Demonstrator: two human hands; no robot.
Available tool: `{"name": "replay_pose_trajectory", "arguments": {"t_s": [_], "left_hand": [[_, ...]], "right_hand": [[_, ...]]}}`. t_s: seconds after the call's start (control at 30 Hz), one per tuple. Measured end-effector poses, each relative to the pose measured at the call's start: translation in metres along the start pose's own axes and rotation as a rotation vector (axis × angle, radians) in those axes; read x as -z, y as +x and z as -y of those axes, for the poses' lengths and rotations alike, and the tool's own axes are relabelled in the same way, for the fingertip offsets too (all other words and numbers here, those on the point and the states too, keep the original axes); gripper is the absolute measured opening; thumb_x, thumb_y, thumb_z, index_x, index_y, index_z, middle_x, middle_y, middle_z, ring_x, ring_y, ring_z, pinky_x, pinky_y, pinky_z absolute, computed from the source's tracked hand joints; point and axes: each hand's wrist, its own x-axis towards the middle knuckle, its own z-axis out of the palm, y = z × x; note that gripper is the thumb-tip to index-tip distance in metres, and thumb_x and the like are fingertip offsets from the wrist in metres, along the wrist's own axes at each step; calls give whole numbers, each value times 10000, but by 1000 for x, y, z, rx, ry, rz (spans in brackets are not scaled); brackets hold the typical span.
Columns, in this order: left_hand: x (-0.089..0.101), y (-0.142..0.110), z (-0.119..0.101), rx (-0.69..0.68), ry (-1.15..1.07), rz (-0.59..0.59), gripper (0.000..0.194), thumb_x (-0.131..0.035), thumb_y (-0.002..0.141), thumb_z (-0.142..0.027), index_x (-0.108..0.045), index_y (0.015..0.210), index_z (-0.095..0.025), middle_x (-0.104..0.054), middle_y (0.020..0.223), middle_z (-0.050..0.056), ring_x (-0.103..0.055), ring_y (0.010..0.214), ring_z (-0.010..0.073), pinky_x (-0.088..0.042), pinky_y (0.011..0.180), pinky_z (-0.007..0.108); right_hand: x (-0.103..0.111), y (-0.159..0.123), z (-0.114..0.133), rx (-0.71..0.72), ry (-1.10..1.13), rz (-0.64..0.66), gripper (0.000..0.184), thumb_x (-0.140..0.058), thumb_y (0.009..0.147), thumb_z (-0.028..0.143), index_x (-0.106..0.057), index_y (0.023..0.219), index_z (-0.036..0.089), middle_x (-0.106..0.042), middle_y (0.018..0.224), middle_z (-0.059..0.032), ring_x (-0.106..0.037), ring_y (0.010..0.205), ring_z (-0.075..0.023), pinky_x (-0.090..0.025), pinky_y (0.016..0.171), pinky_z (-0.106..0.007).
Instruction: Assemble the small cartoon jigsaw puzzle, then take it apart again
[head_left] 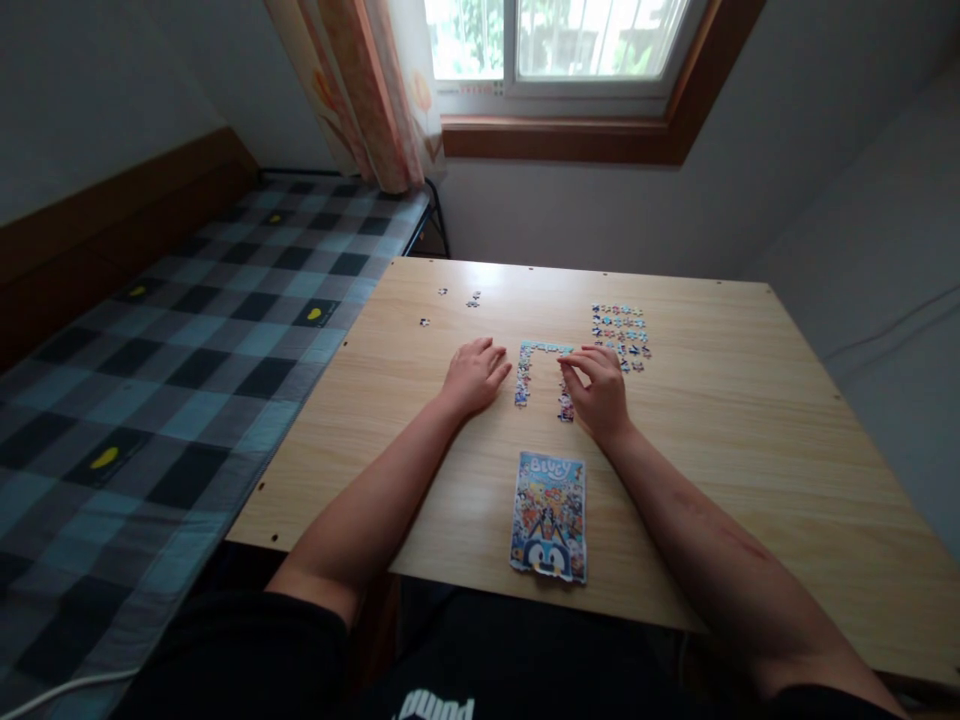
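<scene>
A partly joined jigsaw puzzle border (523,375) lies on the wooden table, with a left side, a top edge and a right side. My right hand (601,390) is over its right side, thumb and forefinger pinched together at the upper right corner; whatever is between the fingertips is too small to make out. Just left of the border, my left hand (476,376) rests on the table with its fingers spread, holding nothing. Rows of loose puzzle pieces (619,323) lie beyond my right hand, which hides part of them.
A colourful Bluey picture packet (548,515) lies near the front edge of the table (720,430). A few loose pieces (473,299) are at the back left. A bed with a checked cover (300,260) stands left of the table, and a window (592,40) is behind.
</scene>
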Motion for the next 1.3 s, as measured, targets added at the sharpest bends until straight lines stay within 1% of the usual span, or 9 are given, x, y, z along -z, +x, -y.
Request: {"name": "replay_pose_trajectory", "arguments": {"t_s": [0.1,0.23,0.37,0.5,0.67,0.8,1.0,1.1,1.3], "left_hand": [[-4,0,0,74,89,38,472,-400,1007,-392,-546,1421,-218,-414,1579,111,-331,1469,305,-210,1223,504],[-8,1,-1,161,146,55,556,-380,999,-414,-436,1514,-211,-316,1636,115,-222,1522,320,-139,1238,525],[-8,0,-2,202,194,80,604,-390,982,-474,-401,1532,-222,-310,1639,114,-227,1523,312,-149,1233,524],[-8,0,-1,190,242,75,623,-386,976,-475,-410,1521,-174,-330,1622,159,-263,1511,312,-181,1225,513],[-7,6,4,220,250,93,681,-394,962,-508,-362,1544,-156,-278,1641,172,-217,1527,319,-160,1229,520],[-7,18,13,282,242,106,748,-371,951,-578,-330,1568,-157,-218,1659,176,-162,1540,336,-119,1234,534],[-11,45,30,336,264,66,754,-348,939,-606,-342,1570,-193,-236,1661,146,-143,1545,331,-77,1236,545],[-12,55,36,358,276,48,762,-332,937,-622,-343,1572,-199,-205,1671,139,-119,1550,325,-59,1236,545],[-13,74,45,390,293,1,778,-337,928,-637,-336,1574,-202,-178,1675,149,-88,1552,338,-38,1218,604]], "right_hand": [[0,0,0,-25,-20,12,164,-616,944,296,-769,929,237,-735,905,-71,-606,1000,-266,-443,978,-467],[0,0,2,-11,-24,0,163,-617,942,294,-763,914,229,-723,892,-70,-610,965,-255,-452,953,-445],[-1,-1,6,5,6,-21,158,-605,947,268,-751,910,220,-707,825,-58,-615,889,-243,-464,897,-432],[-4,-3,7,48,36,-19,141,-605,943,241,-740,910,219,-678,743,-32,-608,808,-226,-461,887,-430],[-5,-3,6,41,62,-24,140,-600,939,238,-737,915,223,-693,786,-42,-607,834,-233,-462,893,-440],[-6,-2,6,40,74,-30,133,-604,940,235,-733,915,221,-698,815,-48,-607,858,-237,-463,905,-448],[-7,-3,5,52,79,-41,125,-606,937,227,-729,916,229,-695,839,-54,-602,890,-249,-467,888,-446],[-8,-3,5,57,82,-46,122,-607,936,227,-726,910,230,-694,850,-56,-603,901,-252,-470,885,-445],[-8,-3,6,51,84,-49,117,-611,936,235,-724,904,230,-697,849,-58,-605,903,-252,-474,886,-450]]}}
